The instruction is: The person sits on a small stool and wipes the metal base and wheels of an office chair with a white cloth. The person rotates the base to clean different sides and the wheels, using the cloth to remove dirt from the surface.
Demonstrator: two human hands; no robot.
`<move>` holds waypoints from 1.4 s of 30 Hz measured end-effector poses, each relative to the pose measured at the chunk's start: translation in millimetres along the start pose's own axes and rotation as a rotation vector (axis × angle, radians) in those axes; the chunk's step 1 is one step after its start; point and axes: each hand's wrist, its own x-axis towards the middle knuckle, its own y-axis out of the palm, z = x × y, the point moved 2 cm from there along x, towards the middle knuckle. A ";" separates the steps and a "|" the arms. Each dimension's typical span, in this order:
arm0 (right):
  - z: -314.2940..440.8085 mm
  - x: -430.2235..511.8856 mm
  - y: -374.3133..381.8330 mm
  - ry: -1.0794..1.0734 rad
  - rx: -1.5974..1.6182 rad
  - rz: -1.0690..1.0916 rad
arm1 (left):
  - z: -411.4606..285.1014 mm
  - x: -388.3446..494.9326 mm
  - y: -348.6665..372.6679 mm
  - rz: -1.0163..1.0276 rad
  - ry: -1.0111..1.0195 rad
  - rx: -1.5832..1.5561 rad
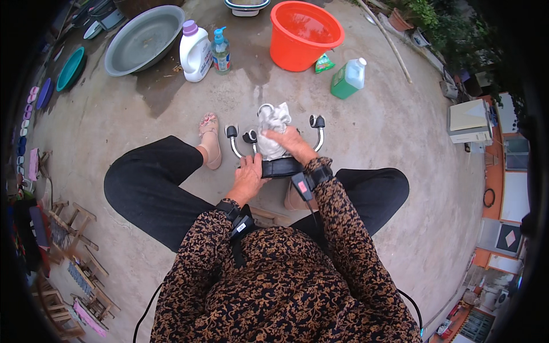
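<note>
Between my knees is a low rolling stool with a black padded seat [281, 168], curved chrome legs [320, 140] and black-and-white casters [317, 121]. My right hand [293, 143] grips a crumpled white cloth [272, 139], pressed against the stool just beyond the near edge of the seat. The cloth and hand hide much of the stool's middle. My left hand [249, 176] holds the seat's left side, its fingertips over the edge.
An orange-red bucket [296, 55] of water stands ahead, near a green bottle [346, 80] and a small green packet [324, 63]. Further left are a pump bottle [221, 53], a white detergent jug [195, 55] and a large grey basin [143, 40]. Wooden stools [77, 223] line the left.
</note>
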 end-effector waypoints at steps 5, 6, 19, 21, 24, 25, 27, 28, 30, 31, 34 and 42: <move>-16.8 -33.1 23.9 -0.129 -0.648 -0.397 | 4.3 -0.8 10.6 -0.016 -0.006 -0.043; -19.8 -41.8 26.6 -0.240 -0.703 -0.433 | 5.4 -1.3 11.7 -0.015 -0.008 -0.044; -13.2 -145.2 -6.4 -0.007 -0.883 -0.386 | 11.3 1.6 5.3 0.007 -0.041 0.020; -28.4 -128.8 -28.4 -0.089 -0.838 -0.478 | 8.0 3.4 2.8 0.009 -0.037 0.008; -63.5 -97.9 -44.1 -0.321 -0.735 -0.666 | 4.3 5.3 -2.1 0.034 -0.032 0.004; -77.4 -91.8 -53.7 -0.188 -0.689 -0.743 | 3.7 5.2 -3.5 0.044 -0.038 0.009; -99.7 -80.8 -77.1 0.028 -0.661 -0.847 | 4.7 5.8 -5.0 0.050 -0.044 0.008; -109.0 -85.0 -87.3 -0.009 -0.447 -0.851 | 5.7 4.0 -4.9 0.051 -0.047 0.004; -123.1 -85.0 -95.6 0.095 -0.506 -0.829 | 8.0 -0.3 -3.0 0.046 -0.046 -0.002; -124.7 -85.6 -96.9 -0.066 -0.302 -0.835 | 9.3 -0.5 -1.8 0.030 -0.041 -0.002; -119.4 -85.0 -79.5 -0.110 -0.432 -0.625 | 10.5 -1.3 3.3 -0.004 -0.032 -0.012; -61.1 -55.1 -36.8 0.145 -0.516 -0.829 | 8.6 -1.9 2.0 0.025 -0.041 -0.019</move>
